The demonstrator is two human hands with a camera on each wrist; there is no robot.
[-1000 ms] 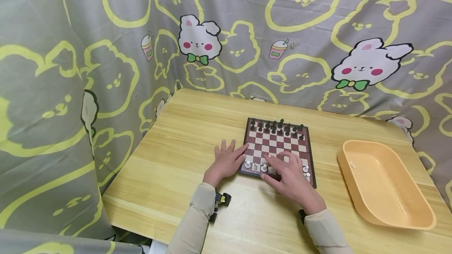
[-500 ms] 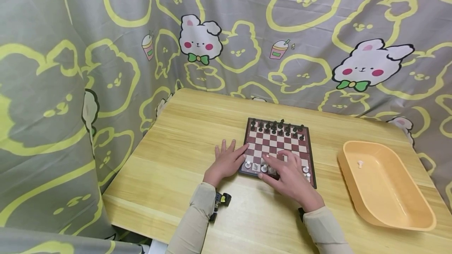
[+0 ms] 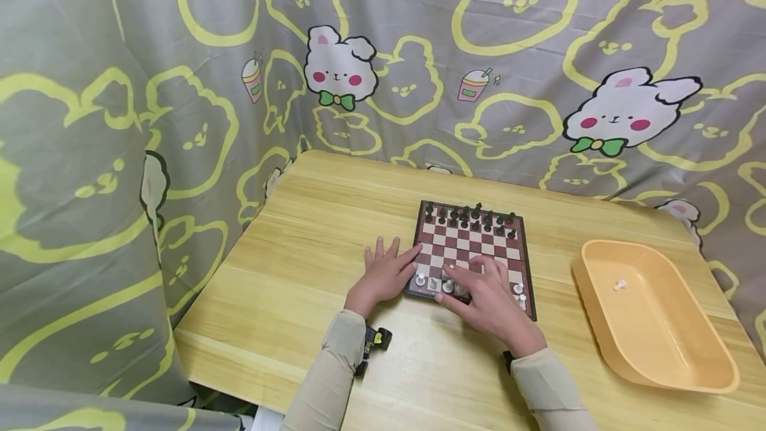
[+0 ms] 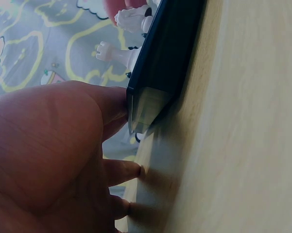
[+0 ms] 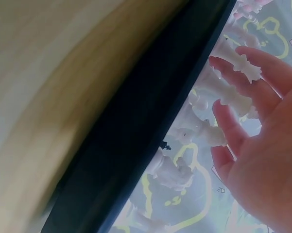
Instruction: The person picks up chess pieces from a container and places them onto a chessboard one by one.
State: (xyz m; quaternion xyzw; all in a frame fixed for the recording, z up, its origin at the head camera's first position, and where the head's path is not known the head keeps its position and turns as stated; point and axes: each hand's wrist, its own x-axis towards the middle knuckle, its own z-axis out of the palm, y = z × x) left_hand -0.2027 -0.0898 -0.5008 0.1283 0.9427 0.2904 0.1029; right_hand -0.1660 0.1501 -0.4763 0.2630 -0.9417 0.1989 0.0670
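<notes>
A small magnetic-looking chessboard (image 3: pixel 439 251) lies on the table. Black chess pieces (image 3: pixel 476 211) fill its far rows, and white ones line the near edge. My left hand (image 3: pixel 385 275) rests with fingers spread, thumb side touching the board's left edge, near a white rook (image 4: pixel 114 53) and a white knight (image 4: pixel 132 20). Over the near row is my right hand (image 3: pixel 487 298), its fingers extended among white chess pieces (image 5: pixel 228 92) and hiding several of them in the head view. Index finger and thumb stand apart on either side of that row.
To the right of the board stands an orange plastic tub (image 3: pixel 658 351) with one white chess piece (image 3: pixel 620 285) lying in it. The wooden table (image 3: pixel 323 198) meets a patterned curtain (image 3: pixel 413 12) at the back and left.
The white piece in the tub has shifted right and slightly nearer. My right hand has drawn a little to the left, while my left hand stays put.
</notes>
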